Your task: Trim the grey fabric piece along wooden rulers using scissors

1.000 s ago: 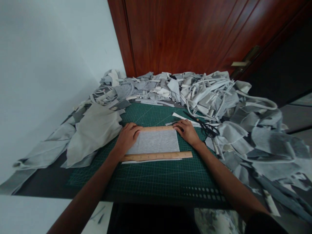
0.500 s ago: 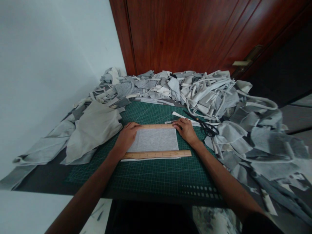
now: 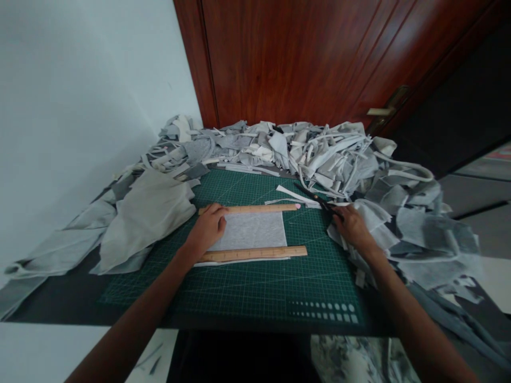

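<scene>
A light grey piece of fabric (image 3: pixel 255 230) lies flat on the green cutting mat (image 3: pixel 247 290), with a wooden ruler across its far edge and another along its near edge. My left hand (image 3: pixel 208 226) rests over the left part of the far ruler (image 3: pixel 259 208), thumb apart and lying on the fabric. The near ruler (image 3: pixel 255 254) has nobody's hand on it; a pale fabric edge shows just below. To the right, my right hand (image 3: pixel 353 227) has its fingers closed around the handles of black scissors (image 3: pixel 317 198), which lie with their blades pointing away to the left.
Heaps of grey and white fabric scraps (image 3: pixel 331 154) line the back and right of the table. A larger beige-grey cloth (image 3: pixel 147 213) lies at left. Pale strips (image 3: pixel 293 194) sit beside the scissors' blades. A wooden door (image 3: pixel 287 64) and white wall (image 3: pixel 80 96) stand behind.
My right hand has left the far ruler's right end and moved right to take hold of the scissors. My left hand stays on the far ruler, its thumb now further out.
</scene>
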The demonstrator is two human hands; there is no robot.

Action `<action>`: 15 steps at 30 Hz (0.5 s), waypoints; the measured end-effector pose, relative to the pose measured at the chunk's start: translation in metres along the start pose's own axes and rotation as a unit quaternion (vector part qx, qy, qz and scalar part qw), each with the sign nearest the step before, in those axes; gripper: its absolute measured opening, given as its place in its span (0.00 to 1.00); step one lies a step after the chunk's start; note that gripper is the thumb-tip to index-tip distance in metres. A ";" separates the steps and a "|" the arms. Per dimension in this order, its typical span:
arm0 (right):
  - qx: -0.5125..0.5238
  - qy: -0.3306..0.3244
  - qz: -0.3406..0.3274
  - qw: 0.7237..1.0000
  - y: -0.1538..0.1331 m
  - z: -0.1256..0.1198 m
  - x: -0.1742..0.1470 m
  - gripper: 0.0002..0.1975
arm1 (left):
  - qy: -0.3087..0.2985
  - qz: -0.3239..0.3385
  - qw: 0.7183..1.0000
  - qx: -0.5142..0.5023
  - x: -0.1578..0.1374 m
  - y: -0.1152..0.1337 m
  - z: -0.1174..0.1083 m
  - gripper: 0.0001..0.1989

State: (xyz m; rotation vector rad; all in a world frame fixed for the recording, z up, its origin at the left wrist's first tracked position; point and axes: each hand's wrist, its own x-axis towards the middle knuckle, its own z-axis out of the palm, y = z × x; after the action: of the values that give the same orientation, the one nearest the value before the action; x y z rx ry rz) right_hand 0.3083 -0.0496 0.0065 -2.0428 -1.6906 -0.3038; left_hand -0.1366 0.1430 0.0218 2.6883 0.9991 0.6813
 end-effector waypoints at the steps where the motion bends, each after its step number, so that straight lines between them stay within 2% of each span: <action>1: 0.008 -0.007 -0.008 1.000 0.006 -0.001 -0.003 0.16 | 0.000 0.000 1.000 0.004 0.001 0.000 0.000 0.16; 4: 0.006 -0.041 -0.019 0.999 0.013 -0.001 0.001 0.16 | -0.018 0.006 0.999 0.025 0.006 -0.002 -0.003 0.13; 8: -0.044 -0.162 -0.006 0.986 0.011 -0.007 0.033 0.11 | -0.053 0.058 0.996 0.030 0.025 -0.004 -0.007 0.10; 11: -0.083 -0.261 0.003 0.962 0.010 -0.018 0.061 0.07 | -0.086 0.130 0.987 -0.042 0.046 -0.007 -0.003 0.13; 15: -0.087 -0.282 0.016 0.955 0.018 -0.040 0.087 0.09 | -0.125 0.174 0.966 -0.143 0.072 -0.020 0.009 0.15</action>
State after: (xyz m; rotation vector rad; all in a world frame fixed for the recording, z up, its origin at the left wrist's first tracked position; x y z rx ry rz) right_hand 0.3499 0.0039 0.0772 -2.4454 -2.0049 0.1723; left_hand -0.0957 0.2057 0.0326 2.6212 0.3390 0.4798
